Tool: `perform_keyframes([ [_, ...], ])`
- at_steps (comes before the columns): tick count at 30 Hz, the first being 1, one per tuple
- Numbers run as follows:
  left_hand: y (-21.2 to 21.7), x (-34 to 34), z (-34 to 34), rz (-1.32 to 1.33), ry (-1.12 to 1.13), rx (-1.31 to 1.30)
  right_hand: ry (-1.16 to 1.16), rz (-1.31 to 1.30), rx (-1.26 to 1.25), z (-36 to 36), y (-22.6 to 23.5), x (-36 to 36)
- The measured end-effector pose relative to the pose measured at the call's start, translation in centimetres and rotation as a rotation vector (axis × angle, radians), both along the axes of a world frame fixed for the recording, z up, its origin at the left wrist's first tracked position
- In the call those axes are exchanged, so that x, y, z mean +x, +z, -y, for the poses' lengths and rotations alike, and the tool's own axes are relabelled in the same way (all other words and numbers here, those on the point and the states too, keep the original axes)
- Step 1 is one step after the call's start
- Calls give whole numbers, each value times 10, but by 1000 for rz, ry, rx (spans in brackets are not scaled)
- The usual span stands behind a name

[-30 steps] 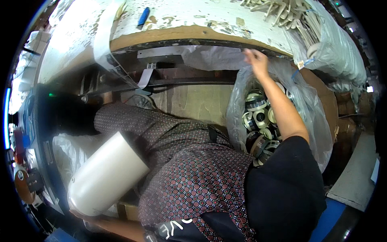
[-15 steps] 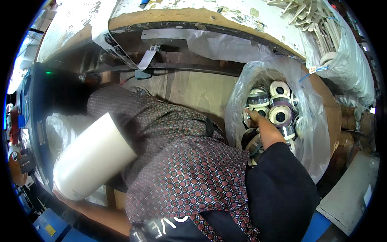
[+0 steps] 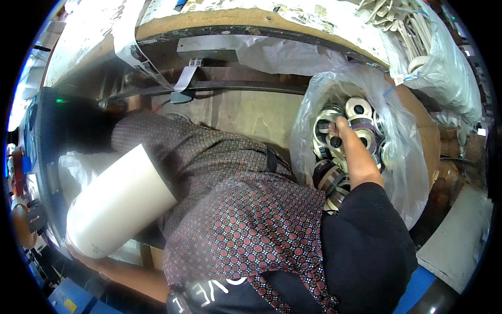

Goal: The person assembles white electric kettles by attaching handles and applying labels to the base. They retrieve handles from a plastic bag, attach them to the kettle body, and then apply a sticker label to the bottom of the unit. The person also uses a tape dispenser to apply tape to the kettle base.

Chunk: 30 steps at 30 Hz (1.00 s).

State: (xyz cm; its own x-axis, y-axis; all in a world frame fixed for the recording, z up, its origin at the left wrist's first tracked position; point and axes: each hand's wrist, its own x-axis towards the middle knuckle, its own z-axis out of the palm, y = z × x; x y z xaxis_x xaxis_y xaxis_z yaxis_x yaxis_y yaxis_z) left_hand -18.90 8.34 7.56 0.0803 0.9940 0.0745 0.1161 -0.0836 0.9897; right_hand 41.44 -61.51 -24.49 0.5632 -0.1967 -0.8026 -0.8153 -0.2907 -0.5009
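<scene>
A large white open-ended cylinder (image 3: 117, 204) lies tilted at my left side, its open end toward my lap. My left hand (image 3: 86, 259) is wrapped around its lower end, the fingers mostly hidden beneath and behind it. At the right, a clear plastic bag (image 3: 408, 157) holds several round parts with white rings, dark bands and black centres. My right hand (image 3: 342, 128) is inside the bag, closed on the rim of one round part (image 3: 322, 131) that is tilted up; the fingertips are partly hidden. Another white-ringed part (image 3: 359, 108) lies just beyond the hand.
A worn worktable edge (image 3: 219, 26) runs across the far side. A printed strip (image 3: 130, 47) hangs from it at the left. A bag of white curved parts (image 3: 418, 42) stands on the table at far right. Cardboard (image 3: 426, 136) backs the clear bag. A patterned apron covers my lap.
My right hand has moved up and slightly right inside the bag, and a round part has tilted with it. The left hand keeps its hold on the white cylinder.
</scene>
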Motion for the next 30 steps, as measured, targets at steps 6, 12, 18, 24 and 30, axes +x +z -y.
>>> perform_keyframes([
  [6,-11,31,27,121,166,-132,316,-267,61,3,82,19],
  [12,-13,10,46,164,195,-152,721,-520,23,-2,79,-38],
  [18,18,15,41,76,149,-107,811,-6,-1010,57,63,-49],
  [24,49,42,49,34,152,-53,657,252,-1194,110,73,17],
  [30,89,47,62,-1,114,0,531,-307,-1103,160,1,11],
])
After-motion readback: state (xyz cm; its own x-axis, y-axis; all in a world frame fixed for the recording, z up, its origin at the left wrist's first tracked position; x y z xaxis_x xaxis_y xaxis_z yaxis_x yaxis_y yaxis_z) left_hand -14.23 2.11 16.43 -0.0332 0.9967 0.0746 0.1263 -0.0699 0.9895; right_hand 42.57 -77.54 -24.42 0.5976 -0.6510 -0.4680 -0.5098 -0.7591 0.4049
